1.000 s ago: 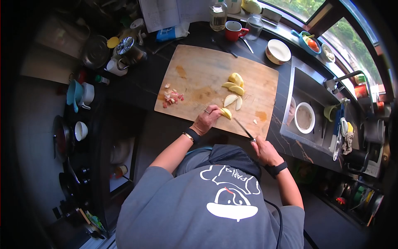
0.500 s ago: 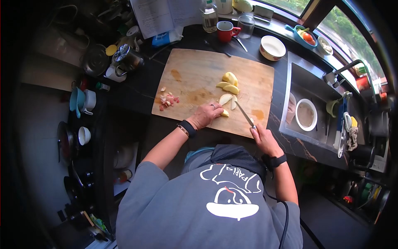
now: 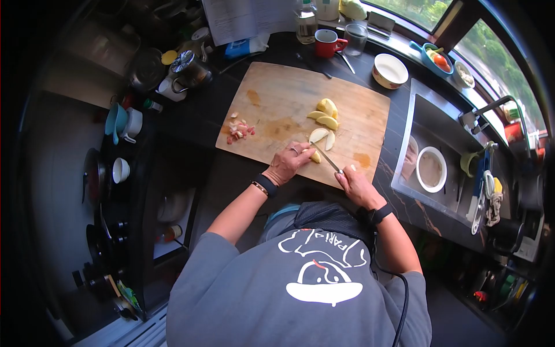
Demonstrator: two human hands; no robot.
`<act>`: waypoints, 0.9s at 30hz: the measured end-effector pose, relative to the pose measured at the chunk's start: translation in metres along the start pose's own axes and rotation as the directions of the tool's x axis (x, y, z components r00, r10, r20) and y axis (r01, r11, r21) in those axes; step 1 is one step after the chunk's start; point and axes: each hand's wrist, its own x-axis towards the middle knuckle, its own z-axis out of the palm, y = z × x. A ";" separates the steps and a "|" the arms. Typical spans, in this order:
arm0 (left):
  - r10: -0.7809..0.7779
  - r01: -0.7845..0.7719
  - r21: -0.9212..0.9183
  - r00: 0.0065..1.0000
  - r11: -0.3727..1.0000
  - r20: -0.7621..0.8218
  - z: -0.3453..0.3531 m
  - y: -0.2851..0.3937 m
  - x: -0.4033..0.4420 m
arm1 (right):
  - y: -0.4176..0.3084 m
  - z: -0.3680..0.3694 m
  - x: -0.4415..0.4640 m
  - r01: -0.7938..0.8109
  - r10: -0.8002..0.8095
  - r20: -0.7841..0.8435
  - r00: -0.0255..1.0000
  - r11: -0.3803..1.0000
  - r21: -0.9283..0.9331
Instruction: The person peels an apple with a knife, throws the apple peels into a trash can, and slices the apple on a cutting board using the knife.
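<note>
My right hand (image 3: 356,186) grips a knife (image 3: 329,158), whose blade points up and left over the wooden cutting board (image 3: 277,87). The blade's tip is beside the fingers of my left hand (image 3: 289,162), which are closed on a yellow-skinned wedge (image 3: 315,157) near the board's front edge. Just beyond lie two pale wedges (image 3: 318,136), and farther back several yellow pieces (image 3: 327,107). Small pink and white chopped bits (image 3: 240,132) sit at the board's left side.
Right of the board is a sink (image 3: 422,121) holding a white bowl (image 3: 431,169). Behind stand a red mug (image 3: 327,46), a glass (image 3: 355,39) and a patterned bowl (image 3: 389,72). A metal kettle (image 3: 192,70) is on the left.
The knife and my right hand have moved left, bringing the blade from the pale wedges to beside my left fingers. My left hand stays around the yellow wedge. The view has shifted slightly.
</note>
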 end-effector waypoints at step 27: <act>0.064 -0.065 -0.048 0.997 0.997 -0.040 0.016 -0.003 -0.006 | -0.002 -0.001 0.004 0.027 -0.023 0.045 0.999 0.996 -0.091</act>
